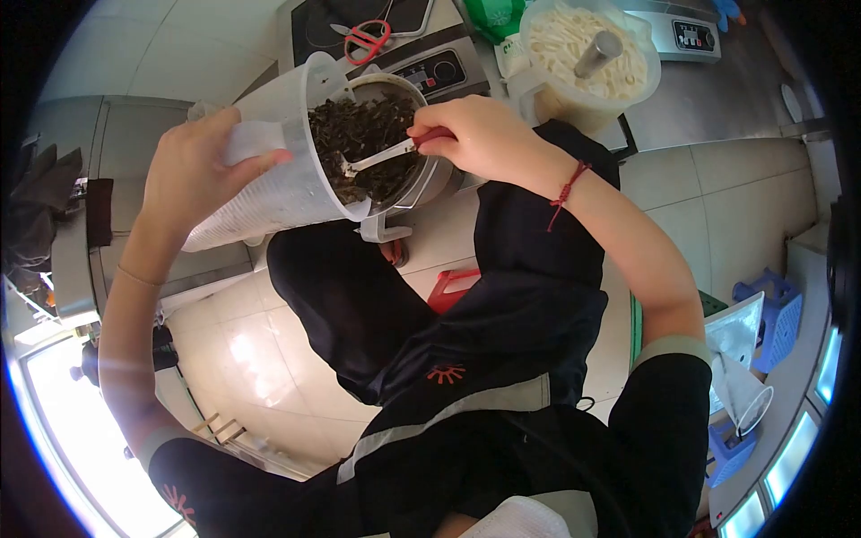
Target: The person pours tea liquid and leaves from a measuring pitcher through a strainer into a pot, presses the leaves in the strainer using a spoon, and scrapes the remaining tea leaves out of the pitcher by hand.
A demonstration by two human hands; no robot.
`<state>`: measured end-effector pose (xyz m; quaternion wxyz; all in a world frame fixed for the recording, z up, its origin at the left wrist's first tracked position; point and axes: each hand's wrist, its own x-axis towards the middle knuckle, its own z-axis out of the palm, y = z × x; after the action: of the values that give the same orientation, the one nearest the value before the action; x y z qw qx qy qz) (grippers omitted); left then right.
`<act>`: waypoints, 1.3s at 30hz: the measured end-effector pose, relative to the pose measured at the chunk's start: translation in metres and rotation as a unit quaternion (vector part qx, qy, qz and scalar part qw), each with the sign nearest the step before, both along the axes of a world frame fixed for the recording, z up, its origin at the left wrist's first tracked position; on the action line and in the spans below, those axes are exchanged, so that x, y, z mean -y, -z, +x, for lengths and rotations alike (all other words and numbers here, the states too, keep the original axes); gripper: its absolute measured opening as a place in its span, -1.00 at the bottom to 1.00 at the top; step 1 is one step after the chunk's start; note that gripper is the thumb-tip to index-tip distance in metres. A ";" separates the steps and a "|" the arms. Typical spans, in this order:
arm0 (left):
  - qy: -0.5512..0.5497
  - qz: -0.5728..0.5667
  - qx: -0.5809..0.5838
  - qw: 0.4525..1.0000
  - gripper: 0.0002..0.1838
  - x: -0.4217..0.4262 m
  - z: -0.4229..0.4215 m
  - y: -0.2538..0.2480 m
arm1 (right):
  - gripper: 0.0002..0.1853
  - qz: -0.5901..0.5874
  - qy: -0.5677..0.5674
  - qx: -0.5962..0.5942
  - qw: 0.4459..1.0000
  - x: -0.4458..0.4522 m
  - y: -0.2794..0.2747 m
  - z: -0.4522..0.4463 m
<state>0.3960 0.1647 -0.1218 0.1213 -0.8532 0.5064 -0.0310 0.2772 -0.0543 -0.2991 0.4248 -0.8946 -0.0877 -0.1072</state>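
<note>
My left hand (202, 166) is wrapped round the handle of a large translucent plastic pitcher (260, 193), tipped on its side with its mouth facing right. Against that mouth is a round pot (439, 184) with dark, wet-looking loose leaves (372, 117) in it; where pot and pitcher meet is partly hidden. In my right hand (466, 134) is a spoon (386, 157) with a red handle. The spoon's head lies among the leaves near the pitcher's rim.
Red-handled scissors (368, 42) lie by an induction cooker (439, 67) at the back. Right of it stands a clear pitcher of pale strips (583, 58) with a metal cylinder in it. A red stool (453, 289) is between my legs; blue plastic stools (776, 323) stand far right.
</note>
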 end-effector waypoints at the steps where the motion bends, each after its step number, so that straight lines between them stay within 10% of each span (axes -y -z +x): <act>1: -0.009 0.019 0.007 1.000 -0.55 0.000 0.000 0.000 | -0.86 0.017 0.008 -0.003 1.000 0.002 0.001 -0.002; 14: 0.034 0.013 0.052 0.998 -0.54 -0.008 0.001 -0.010 | -0.87 -0.099 0.087 0.020 0.991 -0.007 0.002 -0.004; 26: 0.052 -0.004 0.037 0.998 -0.53 0.005 -0.005 0.001 | -0.82 0.120 0.040 0.101 0.987 -0.045 -0.011 0.064; 39: 0.085 -0.042 0.062 0.994 -0.49 -0.002 -0.011 0.006 | -0.85 -0.061 0.065 0.011 0.996 -0.003 -0.011 0.013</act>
<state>0.3852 0.1666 -0.1273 0.1138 -0.8075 0.5673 -0.1150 0.2901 -0.0514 -0.2878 0.3610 -0.9212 -0.0408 -0.1390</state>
